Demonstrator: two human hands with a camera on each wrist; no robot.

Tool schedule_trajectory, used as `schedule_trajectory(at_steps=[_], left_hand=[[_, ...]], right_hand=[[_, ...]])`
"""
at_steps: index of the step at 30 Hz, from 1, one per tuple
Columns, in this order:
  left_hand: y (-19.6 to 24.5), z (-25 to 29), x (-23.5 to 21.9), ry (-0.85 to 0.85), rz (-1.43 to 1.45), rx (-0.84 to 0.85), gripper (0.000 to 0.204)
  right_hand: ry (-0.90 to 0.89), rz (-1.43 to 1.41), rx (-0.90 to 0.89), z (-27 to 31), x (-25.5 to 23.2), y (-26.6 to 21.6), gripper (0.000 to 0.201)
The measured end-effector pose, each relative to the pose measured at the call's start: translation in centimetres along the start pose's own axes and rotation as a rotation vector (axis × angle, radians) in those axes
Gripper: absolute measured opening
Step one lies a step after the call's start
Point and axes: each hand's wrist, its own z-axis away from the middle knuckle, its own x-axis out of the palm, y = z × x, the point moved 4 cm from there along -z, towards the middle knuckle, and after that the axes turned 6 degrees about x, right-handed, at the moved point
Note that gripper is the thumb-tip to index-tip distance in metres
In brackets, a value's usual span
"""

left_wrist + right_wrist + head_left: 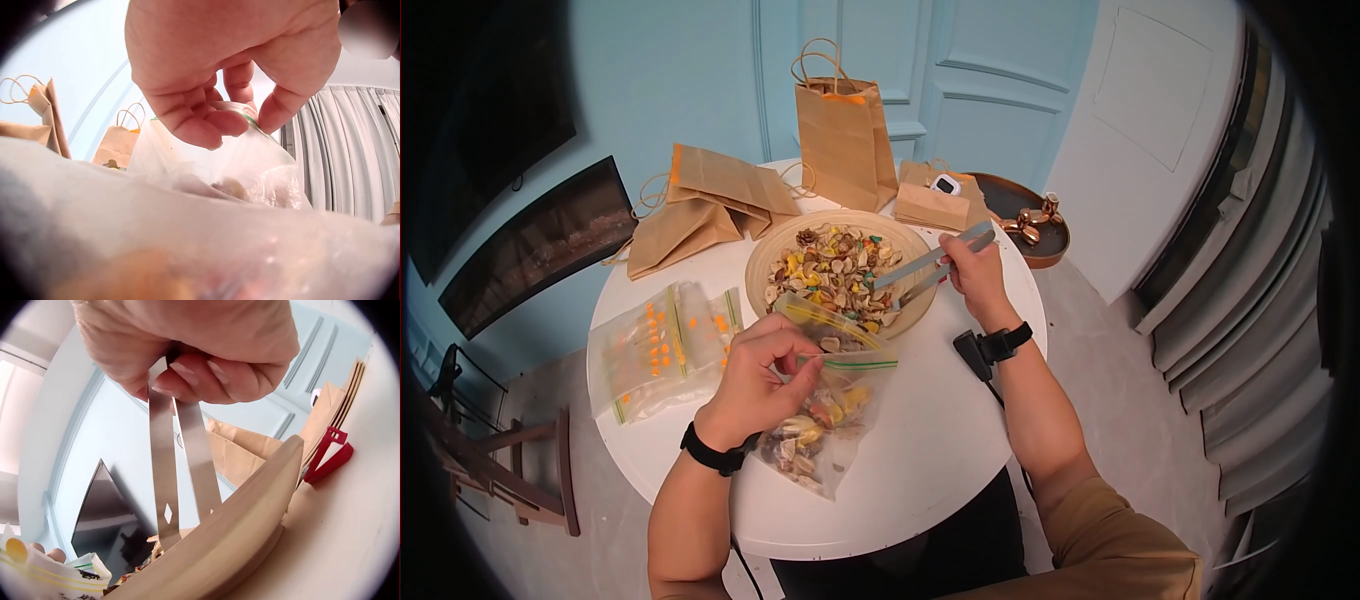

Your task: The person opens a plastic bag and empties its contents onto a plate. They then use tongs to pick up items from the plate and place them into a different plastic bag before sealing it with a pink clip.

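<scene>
We see the left hand (765,385) pinching the green-striped mouth of the zip bag (825,425), which sits at the near edge of the bowl (219,531). The right hand's (975,275) fingers are clamped on metal tongs (164,462), tips apart within the rim; contact with the dried pieces (820,270) we cannot confirm. The white table (920,450) extends rightward to its rounded edge; a blue wall (700,70) stands behind.

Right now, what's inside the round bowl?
The bowl holds dried-looking pieces, some yellow, and apparently a pinecone. The plastic bag partly covers the bowl's near side; lower layers are hidden.
</scene>
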Motion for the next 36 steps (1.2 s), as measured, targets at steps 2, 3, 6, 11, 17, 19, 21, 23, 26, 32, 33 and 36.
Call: schedule_trajectory(at_steps=[2, 3, 6, 11, 17, 19, 21, 23, 26, 32, 33, 36], left_hand=[[0.0, 0.0, 0.0, 0.0, -0.003, 0.001, 0.008], [-0.1, 0.0, 0.0, -0.002, -0.005, 0.001, 0.008], [0.1, -0.1, 0.1, -0.005, -0.004, 0.004, 0.008], [0.1, -0.1, 0.1, -0.007, 0.005, 0.002, 0.008], [0.0, -0.1, 0.1, -0.01, 0.0, 0.011, 0.008], [0.0, -0.2, 0.1, -0.012, -0.001, 0.008, 0.008], [0.1, -0.2, 0.1, -0.01, 0.0, 0.004, 0.008], [0.1, -0.2, 0.1, -0.008, 0.0, 0.003, 0.008], [0.1, -0.2, 0.1, -0.008, 0.001, 0.003, 0.008], [0.2, -0.2, 0.1, -0.015, 0.004, 0.003, 0.007], [0.2, -0.2, 0.1, -0.015, 0.005, 0.003, 0.007], [0.3, -0.2, 0.1, -0.013, 0.007, -0.002, 0.007]], right_hand=[[-0.067, -0.007, 0.036, 0.1, 0.6, 0.1, 0.025], [-0.107, 0.009, 0.054, 0.0, 0.8, 0.5, 0.028], [-0.179, 0.01, 0.115, 0.0, 1.3, 1.1, 0.032], [-0.231, 0.006, 0.176, -0.1, 1.6, 1.7, 0.028], [-0.267, 0.031, 0.213, 0.3, 2.1, 2.0, 0.037], [-0.305, 0.005, 0.237, 0.4, 2.3, 2.1, 0.037], [-0.297, 0.026, 0.246, 0.4, 2.3, 2.1, 0.029], [-0.292, 0.035, 0.243, 0.3, 2.3, 2.2, 0.025], [-0.285, 0.019, 0.212, 0.3, 2.3, 2.4, 0.027], [-0.245, -0.011, 0.163, 0.2, 2.2, 2.4, 0.029], [-0.238, -0.02, 0.161, 0.2, 2.1, 2.4, 0.028], [-0.212, -0.049, 0.151, 0.1, 1.9, 2.1, 0.024]])
